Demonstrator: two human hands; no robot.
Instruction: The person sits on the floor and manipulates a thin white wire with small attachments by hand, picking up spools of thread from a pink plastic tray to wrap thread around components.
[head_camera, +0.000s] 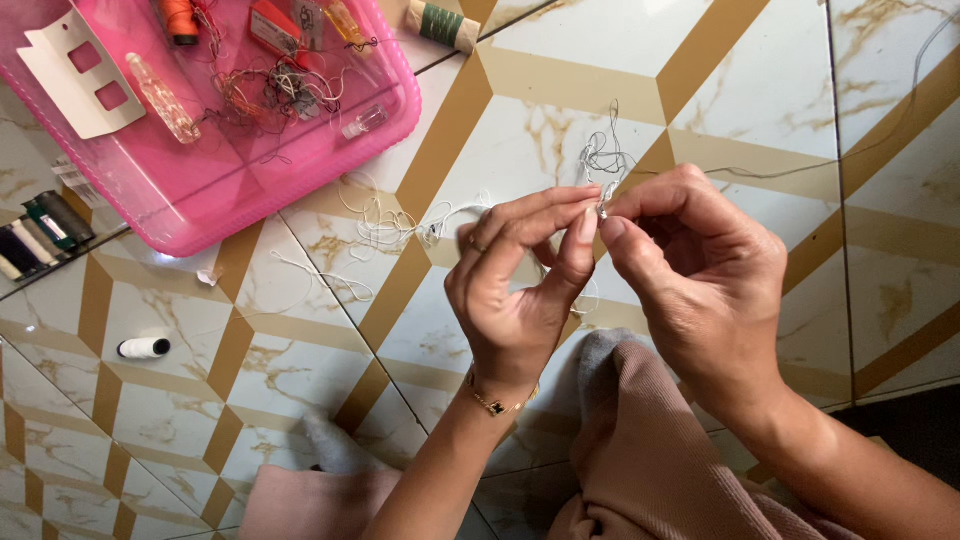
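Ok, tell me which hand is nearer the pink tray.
Left. The left hand sits right of and below the pink tray; the right hand is farther right, beyond it.

below me is a tiled floor (300, 370), white marble with tan diagonal bands. on it rest my pink plastic tray (200, 200) at the upper left, a white thread spool (144, 348) well below it, and a green spool (443, 25) beside the tray's right corner. loose white thread (385, 225) lies tangled just beside the tray, with dark spools (40, 232) at the left edge.
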